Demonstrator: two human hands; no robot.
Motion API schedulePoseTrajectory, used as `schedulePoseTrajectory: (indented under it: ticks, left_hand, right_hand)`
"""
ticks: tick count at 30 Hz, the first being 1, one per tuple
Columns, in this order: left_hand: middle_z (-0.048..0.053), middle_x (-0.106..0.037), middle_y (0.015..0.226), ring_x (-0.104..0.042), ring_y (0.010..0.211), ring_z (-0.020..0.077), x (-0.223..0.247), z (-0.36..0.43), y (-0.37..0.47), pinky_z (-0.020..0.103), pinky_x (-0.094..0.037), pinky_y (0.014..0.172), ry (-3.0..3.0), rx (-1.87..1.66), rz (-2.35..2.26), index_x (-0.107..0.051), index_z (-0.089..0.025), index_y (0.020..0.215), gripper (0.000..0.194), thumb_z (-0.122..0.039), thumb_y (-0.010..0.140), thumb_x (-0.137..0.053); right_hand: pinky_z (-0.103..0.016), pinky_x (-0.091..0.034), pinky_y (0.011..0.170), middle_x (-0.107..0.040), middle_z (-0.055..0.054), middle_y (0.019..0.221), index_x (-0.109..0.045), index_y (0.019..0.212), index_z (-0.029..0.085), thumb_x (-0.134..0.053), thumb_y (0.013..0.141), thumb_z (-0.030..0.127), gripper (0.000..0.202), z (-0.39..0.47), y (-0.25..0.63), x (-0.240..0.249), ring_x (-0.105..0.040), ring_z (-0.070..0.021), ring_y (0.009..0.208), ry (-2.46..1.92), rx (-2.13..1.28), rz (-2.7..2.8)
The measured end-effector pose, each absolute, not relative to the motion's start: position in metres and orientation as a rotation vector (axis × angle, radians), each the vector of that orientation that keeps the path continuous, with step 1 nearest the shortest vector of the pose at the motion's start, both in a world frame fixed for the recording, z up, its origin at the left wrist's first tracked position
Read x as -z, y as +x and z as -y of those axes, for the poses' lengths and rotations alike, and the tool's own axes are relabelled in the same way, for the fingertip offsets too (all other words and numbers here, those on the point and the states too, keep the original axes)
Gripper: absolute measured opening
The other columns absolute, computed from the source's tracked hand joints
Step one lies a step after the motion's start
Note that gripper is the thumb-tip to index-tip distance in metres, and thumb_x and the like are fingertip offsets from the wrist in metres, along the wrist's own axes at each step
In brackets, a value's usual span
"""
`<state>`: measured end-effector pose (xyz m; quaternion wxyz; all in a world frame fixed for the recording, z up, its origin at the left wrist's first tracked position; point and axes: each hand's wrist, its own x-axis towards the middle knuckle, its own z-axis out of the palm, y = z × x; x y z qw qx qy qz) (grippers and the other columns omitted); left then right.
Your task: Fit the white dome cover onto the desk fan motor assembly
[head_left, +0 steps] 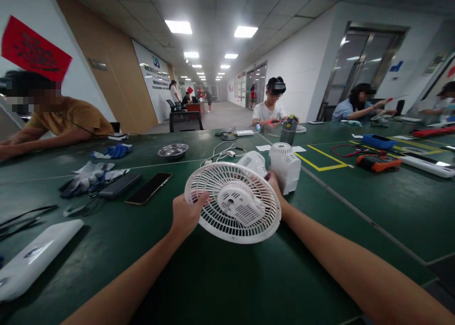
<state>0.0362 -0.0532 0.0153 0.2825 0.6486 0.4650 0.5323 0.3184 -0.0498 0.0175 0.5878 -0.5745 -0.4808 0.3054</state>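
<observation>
A round white fan grille (206,216) with a white motor housing (245,204) at its centre is held tilted above the green table. My left hand (188,212) grips its left rim, thumb on top. My right hand (276,187) is behind the grille's right side, next to a white plastic housing (284,166) that stands on the table; its fingers are mostly hidden, and what they hold cannot be made out. Another rounded white part (253,161) shows behind the grille. White cables (222,152) lie beyond it.
On the left of the table (159,258) lie a black phone (150,188), a dark case (120,186), gloves (87,175) and a white device (39,258). Behind are a metal bowl (172,150) and a dark bottle (288,131). An orange meter (378,162) lies right. Several people sit around.
</observation>
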Motion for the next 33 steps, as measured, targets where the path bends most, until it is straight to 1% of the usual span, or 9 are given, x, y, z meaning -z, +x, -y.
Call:
schedulePoseTrajectory:
  ticks: [3, 11, 14, 17, 19, 21, 24, 26, 33]
  left_hand:
    - [0.007, -0.079, 0.081, -0.077, 0.074, 0.0243, -0.012, 0.05, 0.03, 0.034, -0.063, 0.065, 1.706, -1.39, -1.293, -0.076, -0.013, 0.095, 0.029, -0.039, 0.083, -0.072]
    - [0.007, -0.078, 0.074, -0.076, 0.068, 0.0256, -0.006, 0.018, 0.007, 0.034, -0.063, 0.061, 1.456, -1.397, -1.498, -0.075, -0.011, 0.093, 0.025, -0.032, 0.08, -0.076]
    - [0.009, -0.078, 0.077, -0.076, 0.07, 0.0249, 0.0, 0.005, 0.001, 0.035, -0.064, 0.064, 1.312, -1.409, -1.462, -0.075, -0.01, 0.094, 0.023, -0.026, 0.079, -0.077]
    - [0.009, -0.078, 0.08, -0.077, 0.072, 0.025, 0.006, -0.004, -0.005, 0.036, -0.064, 0.065, 1.259, -1.414, -1.421, -0.074, -0.01, 0.096, 0.024, -0.025, 0.079, -0.079]
    - [0.01, -0.078, 0.08, -0.077, 0.073, 0.0257, 0.009, -0.008, -0.007, 0.037, -0.064, 0.066, 1.273, -1.412, -1.421, -0.075, -0.01, 0.096, 0.024, -0.026, 0.079, -0.079]
    - [0.01, -0.079, 0.081, -0.077, 0.074, 0.0261, 0.01, -0.01, -0.008, 0.038, -0.064, 0.067, 1.292, -1.411, -1.423, -0.075, -0.011, 0.095, 0.023, -0.027, 0.08, -0.079]
    - [0.011, -0.079, 0.083, -0.077, 0.075, 0.0262, 0.009, -0.012, -0.008, 0.039, -0.064, 0.069, 1.273, -1.411, -1.4, -0.075, -0.011, 0.096, 0.022, -0.026, 0.08, -0.078]
    - [0.011, -0.079, 0.084, -0.077, 0.075, 0.0263, 0.008, -0.012, -0.007, 0.039, -0.064, 0.069, 1.25, -1.415, -1.387, -0.075, -0.011, 0.096, 0.021, -0.025, 0.081, -0.078]
    - [0.012, -0.079, 0.087, -0.077, 0.076, 0.0273, 0.003, -0.009, -0.008, 0.04, -0.063, 0.067, 1.249, -1.363, -1.334, -0.074, -0.01, 0.101, 0.024, -0.027, 0.085, -0.074]
  right_hand:
    - [-0.04, -0.046, 0.093, -0.064, -0.003, 0.099, -0.043, 0.115, 0.021, -0.076, 0.066, 0.04, 0.062, 0.05, 0.326, -0.019, -0.062, -0.0239, 0.09, -1.453, -0.511, 1.207]
    - [-0.041, -0.051, 0.082, -0.062, -0.008, 0.101, -0.044, 0.112, 0.022, -0.069, 0.079, 0.038, 0.044, 0.05, 0.312, -0.006, -0.064, -0.0257, 0.085, -1.711, -0.023, 1.748]
    - [-0.045, -0.05, 0.093, -0.059, -0.012, 0.114, -0.049, 0.112, 0.023, -0.07, 0.08, 0.034, 0.04, 0.062, 0.319, -0.013, -0.062, -0.0295, 0.103, -1.635, 0.188, 1.795]
    - [-0.054, -0.038, 0.109, -0.051, -0.015, 0.133, -0.051, 0.115, 0.023, -0.068, 0.082, 0.033, 0.039, 0.077, 0.343, -0.022, -0.048, -0.0344, 0.13, -1.459, 0.525, 1.683]
    - [-0.057, -0.034, 0.111, -0.045, -0.019, 0.14, -0.048, 0.121, 0.02, -0.072, 0.078, 0.037, 0.052, 0.082, 0.367, -0.022, -0.042, -0.0376, 0.137, -1.488, 0.657, 1.476]
    - [-0.058, -0.039, 0.107, -0.047, -0.021, 0.14, -0.041, 0.134, 0.018, -0.075, 0.072, 0.041, 0.075, 0.081, 0.392, -0.017, -0.045, -0.0398, 0.134, -1.625, 0.557, 1.313]
    - [-0.049, -0.052, 0.09, -0.065, -0.015, 0.113, -0.022, 0.149, 0.014, -0.076, 0.069, 0.05, 0.102, 0.073, 0.418, -0.006, -0.067, -0.0338, 0.1, -1.831, 0.086, 1.268]
    - [-0.046, -0.053, 0.088, -0.069, -0.011, 0.104, -0.02, 0.151, 0.015, -0.076, 0.069, 0.053, 0.106, 0.068, 0.425, -0.002, -0.07, -0.0324, 0.091, -1.916, 0.015, 1.243]
    - [-0.045, -0.055, 0.088, -0.07, -0.018, 0.112, -0.033, 0.146, 0.011, -0.075, 0.068, 0.057, 0.1, 0.059, 0.423, -0.004, -0.071, -0.0358, 0.101, -2.087, -0.025, 1.281]
